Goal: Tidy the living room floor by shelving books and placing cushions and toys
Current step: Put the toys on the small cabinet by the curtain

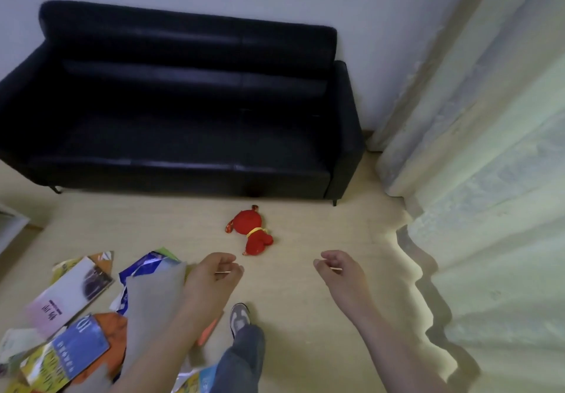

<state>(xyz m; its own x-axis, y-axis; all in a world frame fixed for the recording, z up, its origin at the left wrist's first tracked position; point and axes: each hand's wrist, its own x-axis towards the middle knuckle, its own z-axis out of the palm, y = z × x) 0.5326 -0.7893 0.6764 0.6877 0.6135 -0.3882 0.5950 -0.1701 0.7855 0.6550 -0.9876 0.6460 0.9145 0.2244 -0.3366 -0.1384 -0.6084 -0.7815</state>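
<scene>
Red toy [250, 233] flat on floor [305, 316], long axis diagonal, head toward sofa [183, 102]; your left grip [214, 273] and right grip [336, 270] loosely curled, empty.

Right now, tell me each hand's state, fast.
Left hand: open, fingers loosely curled, holding nothing.
Right hand: open, fingers loosely curled, holding nothing.

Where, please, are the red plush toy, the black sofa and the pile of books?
red plush toy [244, 224], head view, its round head.
black sofa [183, 135], head view, the seat.
pile of books [68, 290], head view, the pale pink cover.
</scene>
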